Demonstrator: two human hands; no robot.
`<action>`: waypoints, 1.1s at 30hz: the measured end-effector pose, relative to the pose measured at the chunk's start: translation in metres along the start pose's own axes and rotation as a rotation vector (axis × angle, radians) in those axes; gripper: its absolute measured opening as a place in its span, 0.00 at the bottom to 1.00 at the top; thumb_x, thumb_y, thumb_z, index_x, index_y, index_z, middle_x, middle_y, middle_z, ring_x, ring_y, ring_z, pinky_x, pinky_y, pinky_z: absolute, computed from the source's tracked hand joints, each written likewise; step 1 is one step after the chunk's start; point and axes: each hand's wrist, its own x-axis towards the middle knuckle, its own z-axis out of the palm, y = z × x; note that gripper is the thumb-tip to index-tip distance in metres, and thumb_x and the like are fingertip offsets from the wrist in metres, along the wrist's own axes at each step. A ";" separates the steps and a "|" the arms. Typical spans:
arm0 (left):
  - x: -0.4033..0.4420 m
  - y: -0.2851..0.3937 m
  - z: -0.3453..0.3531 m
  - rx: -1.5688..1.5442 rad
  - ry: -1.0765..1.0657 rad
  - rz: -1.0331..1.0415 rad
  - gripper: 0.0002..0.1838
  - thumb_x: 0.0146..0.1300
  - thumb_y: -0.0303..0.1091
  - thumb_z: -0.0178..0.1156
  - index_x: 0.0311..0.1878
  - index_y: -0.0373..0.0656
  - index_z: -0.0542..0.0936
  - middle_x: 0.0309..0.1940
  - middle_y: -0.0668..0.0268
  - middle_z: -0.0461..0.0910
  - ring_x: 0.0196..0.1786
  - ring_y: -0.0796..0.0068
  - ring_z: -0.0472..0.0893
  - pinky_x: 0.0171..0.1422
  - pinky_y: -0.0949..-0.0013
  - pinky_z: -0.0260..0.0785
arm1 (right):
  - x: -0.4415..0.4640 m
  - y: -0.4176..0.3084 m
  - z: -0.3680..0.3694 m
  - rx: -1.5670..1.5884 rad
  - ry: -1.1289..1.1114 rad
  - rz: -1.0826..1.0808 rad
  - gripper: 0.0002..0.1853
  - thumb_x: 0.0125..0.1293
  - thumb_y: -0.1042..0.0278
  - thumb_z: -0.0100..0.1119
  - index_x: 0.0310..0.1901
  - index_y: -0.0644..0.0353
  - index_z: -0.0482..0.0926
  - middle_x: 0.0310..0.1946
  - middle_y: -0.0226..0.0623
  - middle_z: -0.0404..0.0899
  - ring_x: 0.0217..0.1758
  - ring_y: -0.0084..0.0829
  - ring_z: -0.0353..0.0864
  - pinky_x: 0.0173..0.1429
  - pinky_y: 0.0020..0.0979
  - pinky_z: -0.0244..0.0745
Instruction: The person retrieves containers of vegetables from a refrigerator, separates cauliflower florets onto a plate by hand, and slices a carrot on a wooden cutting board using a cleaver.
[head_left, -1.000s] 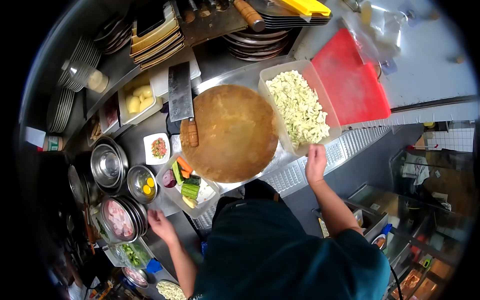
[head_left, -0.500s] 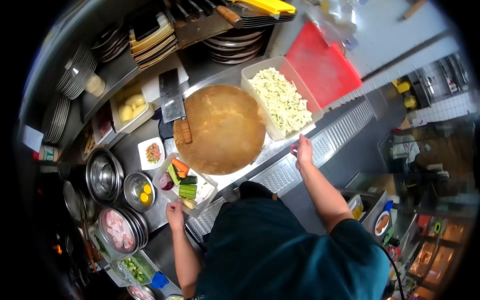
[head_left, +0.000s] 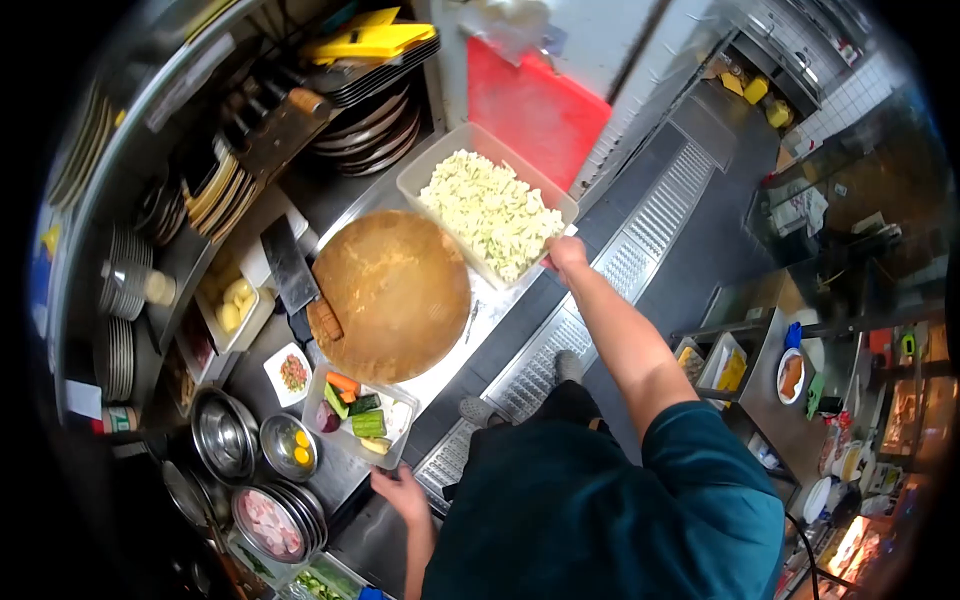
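Observation:
My right hand (head_left: 566, 256) is closed on the near corner of a plastic tub (head_left: 408, 185) filled with chopped pale cabbage (head_left: 487, 205). My left hand (head_left: 403, 494) is below the small vegetable container (head_left: 409, 409), fingers apart and holding nothing; whether a fingertip touches its edge I cannot tell. In that container are carrot (head_left: 343, 384), cucumber (head_left: 369, 424) and purple onion (head_left: 327, 417) pieces. Between the two containers is a round wooden chopping block (head_left: 400, 300). A cleaver (head_left: 290, 265) lies across its left edge, wooden handle on the block.
Beside the block stand a white dish of diced food (head_left: 288, 374), a steel bowl with egg yolks (head_left: 289, 446) and a bowl of raw meat (head_left: 268, 522). A red board (head_left: 535, 110) leans at the back. Plates and knives fill the left shelf. Floor grating (head_left: 625, 262) runs alongside.
My right hand has gone from beside the cabbage tub to gripping its corner. My left hand has opened from a closed shape at the vegetable container. The view has shifted and turned.

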 end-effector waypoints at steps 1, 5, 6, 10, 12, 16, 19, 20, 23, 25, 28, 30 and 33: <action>-0.020 0.036 0.008 -0.074 -0.062 0.011 0.36 0.71 0.31 0.64 0.77 0.28 0.61 0.70 0.43 0.65 0.71 0.50 0.70 0.74 0.56 0.66 | -0.008 0.001 -0.010 -0.015 0.015 0.023 0.16 0.65 0.75 0.58 0.53 0.72 0.84 0.49 0.46 0.87 0.39 0.37 0.90 0.34 0.32 0.87; -0.059 0.120 0.076 -0.133 -0.269 0.140 0.37 0.70 0.31 0.65 0.77 0.29 0.61 0.75 0.42 0.62 0.74 0.49 0.69 0.75 0.56 0.66 | -0.033 0.021 -0.082 0.099 -0.035 0.007 0.12 0.64 0.76 0.60 0.47 0.72 0.84 0.41 0.45 0.86 0.34 0.36 0.88 0.32 0.32 0.84; -0.067 0.143 0.098 -0.131 -0.277 0.186 0.37 0.70 0.32 0.65 0.77 0.28 0.61 0.76 0.41 0.62 0.75 0.47 0.68 0.78 0.55 0.64 | -0.038 0.026 -0.106 0.090 -0.049 0.012 0.11 0.64 0.75 0.62 0.44 0.72 0.84 0.37 0.44 0.86 0.31 0.34 0.86 0.29 0.31 0.82; -0.072 0.256 0.175 0.021 -0.243 0.595 0.40 0.68 0.33 0.65 0.77 0.25 0.60 0.77 0.34 0.60 0.80 0.37 0.59 0.86 0.49 0.48 | -0.022 0.074 -0.220 0.105 -0.169 -0.038 0.09 0.63 0.74 0.62 0.39 0.72 0.86 0.34 0.43 0.86 0.32 0.33 0.86 0.34 0.34 0.82; -0.059 0.303 0.220 0.075 -0.114 0.726 0.40 0.68 0.34 0.65 0.76 0.23 0.60 0.77 0.33 0.59 0.81 0.36 0.58 0.86 0.50 0.48 | -0.007 0.072 -0.277 0.113 -0.206 -0.047 0.09 0.62 0.74 0.62 0.37 0.72 0.86 0.31 0.42 0.86 0.33 0.33 0.86 0.35 0.34 0.81; -0.063 0.398 0.300 -0.014 -0.747 0.091 0.35 0.71 0.43 0.64 0.70 0.24 0.70 0.62 0.44 0.81 0.61 0.50 0.82 0.68 0.57 0.74 | 0.007 0.085 -0.399 -0.200 -0.164 -0.189 0.09 0.59 0.68 0.64 0.35 0.65 0.88 0.27 0.43 0.86 0.31 0.34 0.86 0.40 0.37 0.79; -0.067 0.394 0.365 0.139 -1.034 -0.070 0.19 0.72 0.42 0.62 0.56 0.36 0.83 0.43 0.60 0.88 0.39 0.69 0.87 0.40 0.63 0.80 | -0.011 0.043 -0.475 -0.402 -0.106 -0.326 0.11 0.57 0.62 0.65 0.36 0.60 0.88 0.30 0.49 0.86 0.31 0.42 0.85 0.42 0.39 0.79; -0.075 0.397 0.381 0.156 -1.046 -0.029 0.19 0.72 0.42 0.60 0.57 0.38 0.83 0.43 0.60 0.88 0.38 0.70 0.87 0.35 0.67 0.79 | -0.008 0.033 -0.495 -0.390 -0.085 -0.325 0.10 0.57 0.64 0.65 0.35 0.61 0.88 0.29 0.48 0.85 0.30 0.38 0.84 0.41 0.38 0.79; -0.106 0.436 0.426 0.108 -1.183 -0.074 0.19 0.70 0.38 0.59 0.59 0.37 0.81 0.44 0.59 0.88 0.39 0.66 0.89 0.36 0.65 0.83 | 0.025 0.022 -0.556 -0.435 -0.036 -0.448 0.07 0.55 0.68 0.64 0.29 0.62 0.85 0.23 0.46 0.81 0.24 0.34 0.80 0.35 0.37 0.76; -0.105 0.454 0.463 0.123 -1.293 -0.128 0.21 0.68 0.35 0.59 0.61 0.37 0.79 0.45 0.57 0.87 0.41 0.63 0.89 0.37 0.62 0.86 | 0.035 -0.001 -0.581 -0.438 -0.016 -0.457 0.07 0.54 0.68 0.63 0.28 0.62 0.83 0.23 0.47 0.80 0.23 0.35 0.79 0.33 0.37 0.75; -0.114 0.490 0.504 0.244 -1.429 -0.088 0.27 0.65 0.30 0.58 0.68 0.36 0.74 0.50 0.53 0.86 0.42 0.58 0.90 0.39 0.56 0.89 | 0.064 -0.036 -0.607 -0.580 -0.049 -0.445 0.08 0.55 0.64 0.62 0.29 0.59 0.85 0.26 0.48 0.83 0.28 0.47 0.81 0.37 0.42 0.77; -0.122 0.518 0.527 0.231 -1.499 -0.013 0.35 0.60 0.26 0.54 0.74 0.37 0.67 0.55 0.49 0.83 0.43 0.53 0.89 0.36 0.57 0.89 | 0.098 -0.053 -0.621 -0.623 -0.025 -0.485 0.08 0.55 0.64 0.62 0.28 0.59 0.84 0.27 0.49 0.82 0.29 0.49 0.81 0.38 0.43 0.77; -0.122 0.553 0.569 0.162 -1.549 0.028 0.41 0.54 0.22 0.52 0.77 0.35 0.63 0.56 0.46 0.82 0.42 0.47 0.89 0.32 0.57 0.89 | 0.160 -0.069 -0.631 -0.609 0.044 -0.544 0.07 0.55 0.67 0.59 0.26 0.61 0.79 0.25 0.47 0.80 0.29 0.50 0.81 0.38 0.43 0.76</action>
